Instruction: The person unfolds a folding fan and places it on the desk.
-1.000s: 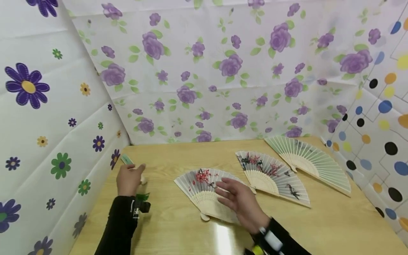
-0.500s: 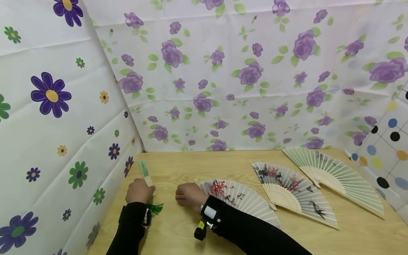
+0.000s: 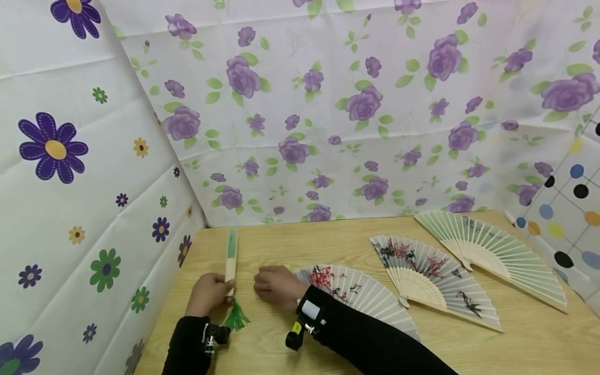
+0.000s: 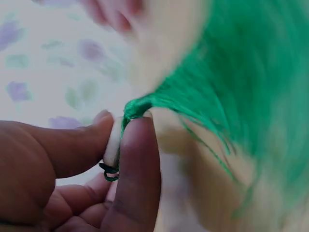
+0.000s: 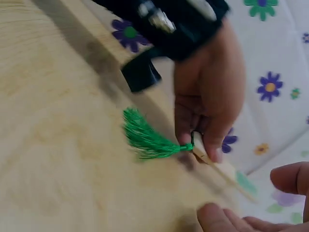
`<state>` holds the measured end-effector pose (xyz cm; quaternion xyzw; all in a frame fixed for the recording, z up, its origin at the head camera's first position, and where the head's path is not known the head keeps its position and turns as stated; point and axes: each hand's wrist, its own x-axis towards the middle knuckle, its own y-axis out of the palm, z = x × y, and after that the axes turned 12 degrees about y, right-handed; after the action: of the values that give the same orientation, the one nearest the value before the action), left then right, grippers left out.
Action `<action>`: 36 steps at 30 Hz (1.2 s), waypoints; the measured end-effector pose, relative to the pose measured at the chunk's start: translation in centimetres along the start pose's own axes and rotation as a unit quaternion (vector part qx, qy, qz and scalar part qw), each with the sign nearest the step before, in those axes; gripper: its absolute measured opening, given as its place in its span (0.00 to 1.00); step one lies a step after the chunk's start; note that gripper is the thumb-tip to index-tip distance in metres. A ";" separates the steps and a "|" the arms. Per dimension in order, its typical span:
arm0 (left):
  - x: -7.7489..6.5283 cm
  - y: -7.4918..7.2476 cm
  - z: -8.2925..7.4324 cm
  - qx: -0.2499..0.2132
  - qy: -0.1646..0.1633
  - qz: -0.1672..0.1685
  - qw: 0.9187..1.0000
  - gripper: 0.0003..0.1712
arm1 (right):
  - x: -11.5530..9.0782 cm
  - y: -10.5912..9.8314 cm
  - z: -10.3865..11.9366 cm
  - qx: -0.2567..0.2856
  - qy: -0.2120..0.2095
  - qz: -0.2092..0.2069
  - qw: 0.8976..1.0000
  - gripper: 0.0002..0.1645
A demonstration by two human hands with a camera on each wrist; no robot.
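My left hand (image 3: 208,294) pinches the base of a folded hand fan (image 3: 231,258) between thumb and fingers, at the table's left side. The fan is pale wood with a light green upper part, pointing away from me. A green tassel (image 3: 237,315) hangs from its base and fills much of the left wrist view, blurred. To the right of the fan is my right hand (image 3: 279,286), apart from it and holding nothing. In the right wrist view its thumb (image 5: 292,179) and fingers (image 5: 217,220) stand apart. My right forearm hides part of a spread fan (image 3: 356,286) with red blossoms.
Two more spread fans lie to the right: one grey-white with blossoms and a bird (image 3: 426,276), one green (image 3: 492,255) farther back. The wooden table (image 3: 276,242) is bordered by a purple-rose cloth (image 3: 300,172) behind, a flowered one at left and a dotted one at right.
My right hand has come left from over the blossom fan to beside the folded fan. My left hand has drawn the folded fan off the left edge area, turning it upright with its tassel free.
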<state>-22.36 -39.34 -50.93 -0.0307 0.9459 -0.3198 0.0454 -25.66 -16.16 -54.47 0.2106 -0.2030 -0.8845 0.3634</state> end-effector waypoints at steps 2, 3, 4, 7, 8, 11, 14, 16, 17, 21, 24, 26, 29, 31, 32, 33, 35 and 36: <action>-1.1 1.2 -2.7 -0.101 0.008 -0.002 0.995 0.16 | -1.9 1.2 3.0 -0.063 0.036 -0.081 0.994 0.41; -1.5 2.0 -4.0 -0.140 0.017 -0.002 0.990 0.17 | -2.4 1.3 4.2 -0.092 0.042 -0.105 0.989 0.39; -1.9 2.8 -5.1 -0.175 0.031 -0.001 0.984 0.18 | -2.9 1.2 5.3 -0.114 0.043 -0.116 0.986 0.38; -2.5 5.2 -8.2 -0.234 0.066 0.018 0.970 0.17 | -5.0 -0.1 7.7 -0.169 0.020 -0.115 0.979 0.34; -2.5 6.1 -9.0 -0.245 0.078 0.029 0.966 0.17 | -5.7 -0.7 8.2 -0.182 0.010 -0.116 0.976 0.32; -2.5 8.6 -11.0 -0.259 0.109 0.054 0.958 0.17 | -7.9 -2.6 8.8 -0.199 -0.017 -0.134 0.971 0.28; -2.5 10.9 -12.5 -0.255 0.131 0.062 0.956 0.16 | -9.9 -4.1 8.4 -0.186 -0.031 -0.166 0.968 0.25; -2.7 12.4 -13.2 -0.237 0.146 0.057 0.959 0.15 | -11.2 -4.9 7.9 -0.166 -0.034 -0.191 0.967 0.23; -2.8 13.2 -13.6 -0.225 0.154 0.054 0.961 0.14 | -11.7 -5.2 7.6 -0.155 -0.038 -0.199 0.967 0.23; -2.9 15.6 -15.1 -0.175 0.187 0.044 0.966 0.13 | -13.4 -6.7 7.0 -0.120 -0.056 -0.228 0.965 0.21; -2.7 16.1 -15.5 -0.162 0.192 0.056 0.966 0.14 | -13.5 -7.6 6.8 -0.102 -0.070 -0.223 0.967 0.27; -2.6 16.3 -15.5 -0.175 0.190 0.072 0.963 0.14 | -13.6 -8.1 6.7 -0.096 -0.069 -0.213 0.970 0.32; -2.6 16.4 -15.3 -0.198 0.185 0.092 0.958 0.15 | -13.8 -8.6 6.5 -0.085 -0.063 -0.204 0.973 0.33; -2.7 16.6 -15.0 -0.212 0.185 0.095 0.955 0.15 | -13.7 -8.7 6.3 -0.077 -0.062 -0.212 0.972 0.31; -2.7 16.7 -15.0 -0.217 0.185 0.095 0.954 0.15 | -13.7 -8.8 6.2 -0.072 -0.063 -0.218 0.971 0.30; -2.7 16.8 -15.0 -0.218 0.185 0.094 0.954 0.15 | -13.6 -8.7 6.1 -0.065 -0.066 -0.223 0.970 0.29; -2.6 16.9 -15.1 -0.215 0.185 0.090 0.955 0.14 | -13.3 -8.7 5.9 -0.051 -0.075 -0.240 0.966 0.29; -2.5 17.0 -15.2 -0.213 0.185 0.089 0.955 0.14 | -13.1 -8.7 5.9 -0.045 -0.083 -0.251 0.963 0.29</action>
<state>-21.96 -16.47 -49.04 0.1048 0.9827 -0.1060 -0.1099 -25.08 0.29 -51.07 0.1642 -0.1335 -0.9699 0.1207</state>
